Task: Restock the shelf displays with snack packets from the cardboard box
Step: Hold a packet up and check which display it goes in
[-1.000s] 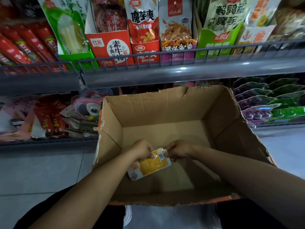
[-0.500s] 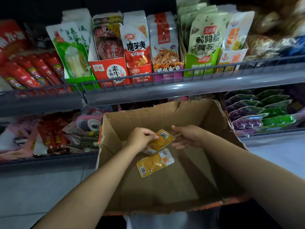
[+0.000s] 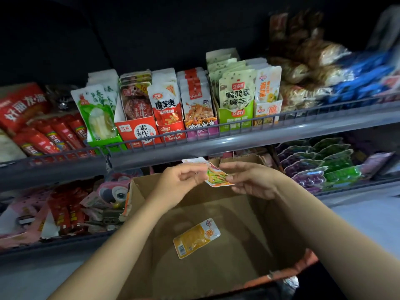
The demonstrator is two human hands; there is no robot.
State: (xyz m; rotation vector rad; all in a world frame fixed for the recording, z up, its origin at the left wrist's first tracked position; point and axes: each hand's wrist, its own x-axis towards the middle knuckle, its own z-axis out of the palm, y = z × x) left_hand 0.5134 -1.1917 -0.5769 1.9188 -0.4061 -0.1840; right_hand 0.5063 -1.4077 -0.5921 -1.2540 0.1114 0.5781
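My left hand [image 3: 179, 180] and right hand [image 3: 251, 180] pinch one snack packet [image 3: 216, 175] | yellow packet [image 3: 196, 238] marked 脆 in cardboard box [image 3: 281, 224] | shelf carton [image 3: 138, 132] reads 素牛排

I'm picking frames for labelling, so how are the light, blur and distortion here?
Head view: dim, black above the top shelf, which bows from wide-angle distortion; right-hand blue packets are smeared; glare streaks the shelf edge. The packet pinched by left hand and right hand is soft; the yellow packet in the cardboard box reads clearly.
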